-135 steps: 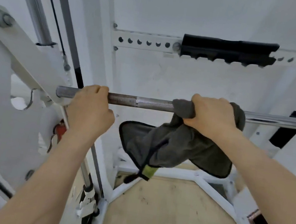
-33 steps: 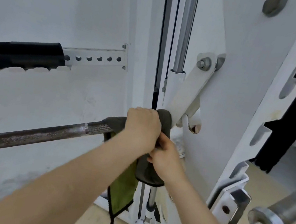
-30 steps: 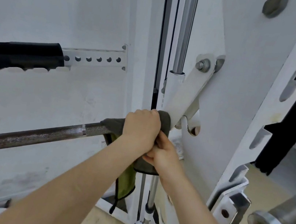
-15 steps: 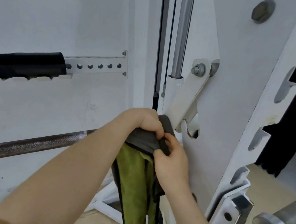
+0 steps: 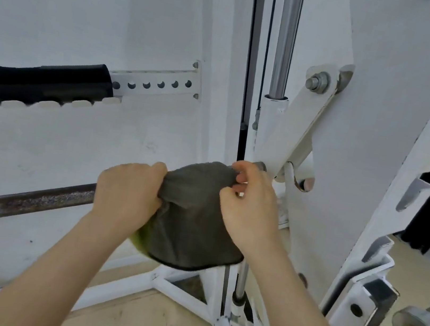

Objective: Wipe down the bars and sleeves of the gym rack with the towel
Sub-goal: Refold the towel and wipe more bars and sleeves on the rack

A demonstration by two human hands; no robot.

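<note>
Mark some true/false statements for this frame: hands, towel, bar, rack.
1. The left hand and the right hand both hold the towel. True.
2. The towel lies on the floor. False: it hangs at the right end of the bar, held up between the two hands.
3. A black pad covers part of the holed strip above the bar. True.
4. The right hand rests flat on bare metal. False: its fingers pinch the towel's top edge.
</note>
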